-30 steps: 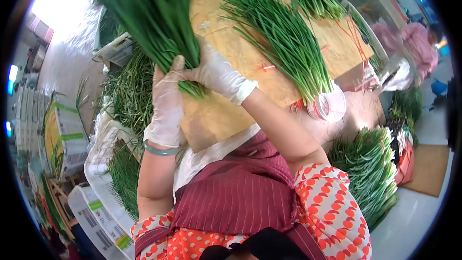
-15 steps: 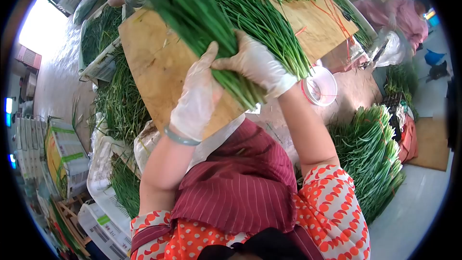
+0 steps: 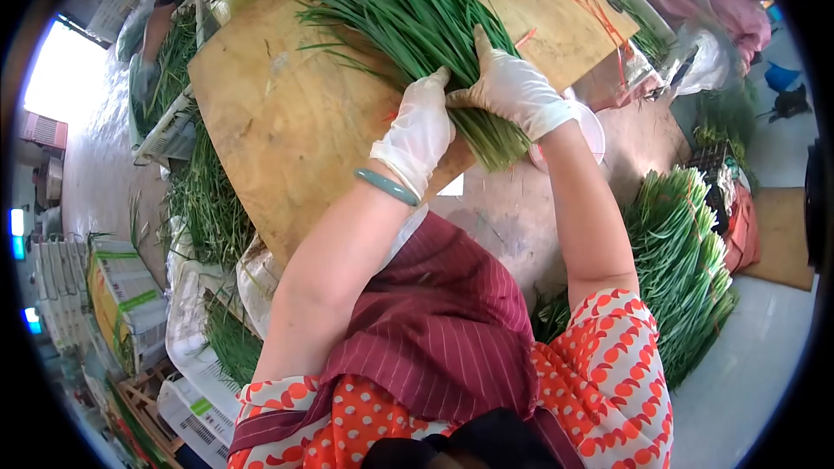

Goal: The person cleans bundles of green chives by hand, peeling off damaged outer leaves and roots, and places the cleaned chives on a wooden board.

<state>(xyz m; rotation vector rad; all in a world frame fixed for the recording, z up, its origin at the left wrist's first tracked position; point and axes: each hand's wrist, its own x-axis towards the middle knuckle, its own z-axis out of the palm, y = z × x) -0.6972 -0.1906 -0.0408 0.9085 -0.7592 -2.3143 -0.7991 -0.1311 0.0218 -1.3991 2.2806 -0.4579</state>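
Observation:
A thick bunch of garlic chives lies at a slant over the wooden board, its leaf tips towards the back and its cut ends over the near edge. My left hand, in a thin white glove, grips the bunch from the left near the stem ends. On the other side my right hand, gloved the same way, has its thumb along the leaves and its fingers round the stems. More chives lie beneath or directly behind this bunch; where one ends and the other begins I cannot tell.
Orange-red ties hang over the board's right corner. A white tub stands below, partly behind my right wrist. Tied chives are piled on the floor at right. Loose greens fill crates at left, where a co-worker's arm reaches in.
Both hands have moved right with the bunch, and it has come down beside the other chives on the board. The co-worker's arm has shifted left into a crate.

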